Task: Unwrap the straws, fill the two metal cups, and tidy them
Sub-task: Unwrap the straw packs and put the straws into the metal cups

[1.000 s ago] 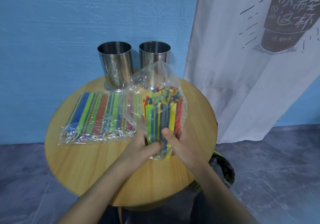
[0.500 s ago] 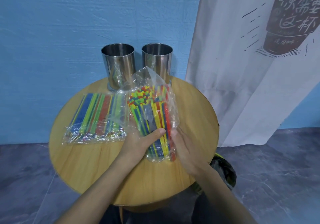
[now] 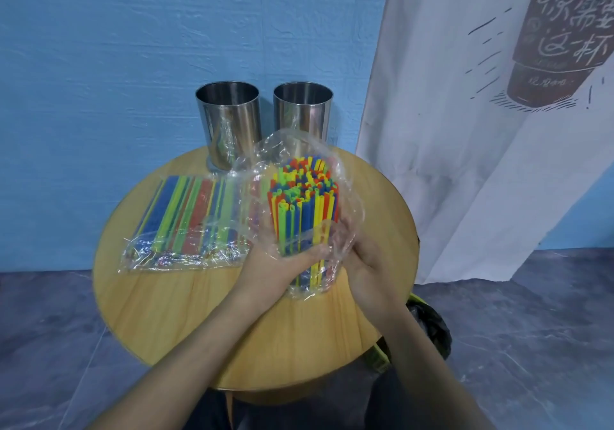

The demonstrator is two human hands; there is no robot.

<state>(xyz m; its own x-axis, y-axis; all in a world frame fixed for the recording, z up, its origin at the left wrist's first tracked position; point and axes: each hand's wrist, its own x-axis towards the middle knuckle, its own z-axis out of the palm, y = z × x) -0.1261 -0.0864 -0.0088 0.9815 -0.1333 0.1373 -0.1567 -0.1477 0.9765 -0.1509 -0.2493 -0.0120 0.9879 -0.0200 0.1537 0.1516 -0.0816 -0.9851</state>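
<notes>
From the head view, what is new is the position of the bundle. A moment ago the straws [image 3: 302, 203] leaned to the left inside the clear bag [image 3: 352, 203]. Now they stand almost upright over the middle of the surface [image 3: 199, 313]. Their coloured tips are higher in the open mouth of the bag, and the film is looser around them.

The left hand [image 3: 282, 263] has its grip closed round the lower part of the bundle, through the plastic, with the thumb across the front. The right hand [image 3: 362, 257] is at the right side of the bag. Its grip seems to pinch the film there, but the shiny plastic hides the fingers, so I am not fully sure.

I think this means the first bag is nearly ready to come off. The next step is probably to pull the film down while the left hand keeps the bundle together.

The second pack [image 3: 186, 220] lies flat and sealed on the left. The left cup [image 3: 229, 124] and the right cup [image 3: 302, 110] stand at the far edge, and I see no straws in them.
</notes>
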